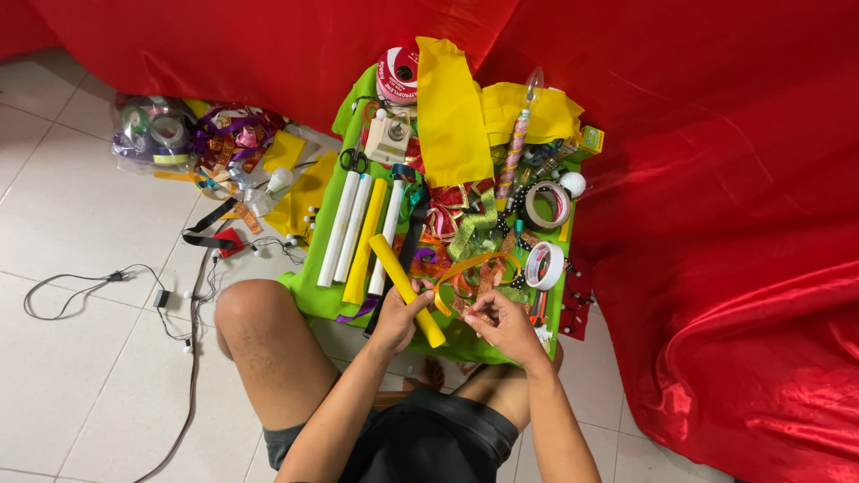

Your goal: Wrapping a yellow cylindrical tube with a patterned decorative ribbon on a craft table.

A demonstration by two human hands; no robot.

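Note:
My left hand (398,317) grips a yellow paper tube (394,266) near its lower end; the tube slants up and to the left over the green mat (309,291). My right hand (506,324) pinches an orange-gold ribbon (470,266) that loops up above both hands. Beside the held tube lie three white rolled tubes (344,228) and another yellow tube (367,241), all side by side on the mat.
Tape rolls (546,264), a red ribbon spool (397,73), yellow paper sheets (452,112), scissors (353,161) and tangled ribbons crowd the mat. More ribbon spools in a bag (157,134) and a black cable (89,286) lie on the tiled floor at left. Red cloth (716,224) covers the right and back.

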